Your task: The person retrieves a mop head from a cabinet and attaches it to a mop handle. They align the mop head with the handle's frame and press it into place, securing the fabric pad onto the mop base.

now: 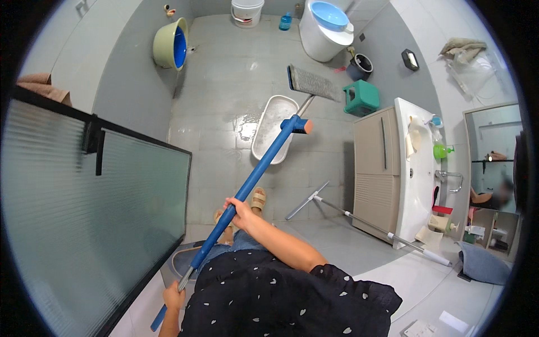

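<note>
- Counting first: one flat mop [264, 163], two hands on it, one squeegee [359, 220], two basins nested together, one white bucket [247, 11], one green stool [362, 96], one long white tub [274, 128].
- Mop: a long blue round handle running from 7 o'clock near the lower edge up to the picture's centre, where a blue collar with an orange end meets a thin metal rod; a flat rectangular grey pad, fuzzy in texture, sits at 12 o'clock from that collar, over the wet grey tiled floor [224, 84].
- Right hand [238, 209]: fingers wrapped tight round the blue handle at mid-length, just below centre.
- Left hand [173, 295]: at 7 o'clock, closed round the handle's lower part where bare metal shows; the fingers' far side is hidden.
- Tub: oval, shallow, smooth plastic, lying under the shaft just above centre.
- Squeegee: thin pale pole with a straight blade, lying at 4 o'clock beside the beige ribbed cabinet [376, 168].
- Basins [171, 45]: round, green outside, blue inside, tilted against the wall at 11 o'clock.
- Ribbed glass panel [84, 224] with a black frame fills 9 o'clock.
</note>
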`<action>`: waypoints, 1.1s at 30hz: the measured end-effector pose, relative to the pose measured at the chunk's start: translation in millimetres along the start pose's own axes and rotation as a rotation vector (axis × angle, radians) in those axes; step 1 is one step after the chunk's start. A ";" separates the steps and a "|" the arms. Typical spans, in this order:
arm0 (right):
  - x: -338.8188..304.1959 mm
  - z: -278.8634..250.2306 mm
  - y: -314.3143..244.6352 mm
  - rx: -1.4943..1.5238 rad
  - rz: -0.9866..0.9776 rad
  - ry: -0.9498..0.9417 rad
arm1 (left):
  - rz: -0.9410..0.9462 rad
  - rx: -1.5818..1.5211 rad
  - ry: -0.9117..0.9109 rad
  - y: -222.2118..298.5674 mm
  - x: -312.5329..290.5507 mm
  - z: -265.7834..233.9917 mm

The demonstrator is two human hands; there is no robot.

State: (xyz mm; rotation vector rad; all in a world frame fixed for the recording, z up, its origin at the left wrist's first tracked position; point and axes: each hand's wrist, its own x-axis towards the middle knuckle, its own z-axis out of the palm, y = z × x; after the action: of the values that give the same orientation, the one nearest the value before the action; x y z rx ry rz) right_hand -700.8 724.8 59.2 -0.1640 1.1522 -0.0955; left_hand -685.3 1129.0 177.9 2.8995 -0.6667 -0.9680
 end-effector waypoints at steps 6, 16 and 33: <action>20.6 -1.8 -159.5 0.333 -0.263 -0.261 | -0.052 -0.056 -0.046 18.2 -6.6 -3.2; 32.3 -4.8 -113.7 -0.058 -0.400 -0.172 | -0.032 0.001 -0.264 -20.7 79.3 61.9; -44.0 14.2 -61.3 0.005 -0.132 -0.445 | 0.197 -0.582 -0.659 456.0 354.1 -46.3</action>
State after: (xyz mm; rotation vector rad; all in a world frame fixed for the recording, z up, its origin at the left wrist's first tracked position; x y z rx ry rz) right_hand -705.1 672.7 115.4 -0.2436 0.6972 -0.1698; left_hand -582.8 567.6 78.8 1.9654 -0.5374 -1.7437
